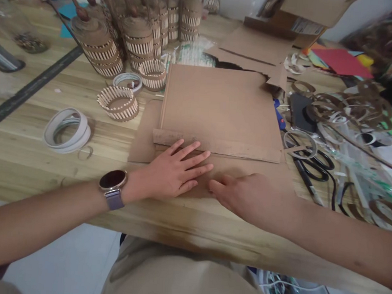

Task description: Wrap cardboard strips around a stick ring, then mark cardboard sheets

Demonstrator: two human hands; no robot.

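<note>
My left hand [174,171], with a watch [113,180] on its wrist, lies flat with fingers spread. Its fingertips reach a narrow cardboard strip [239,149], which lies along the near edge of a large brown cardboard panel [219,101]. Beneath these is another flat cardboard sheet [145,136], its near part under both hands. To the right, my right hand [246,195] is closed, its fingers curled down at the sheet, thumb and index close together. Whatever it pinches, if anything, is hidden.
Scissors [310,166] and tangled cardboard strips [353,104] lie at the right. Tape rolls [68,130] and a stick-sided ring [118,103] sit at the left. Several cardboard lantern-like towers [97,46] stand behind. A cardboard box [312,16] is at the back. The table's front edge runs close to me.
</note>
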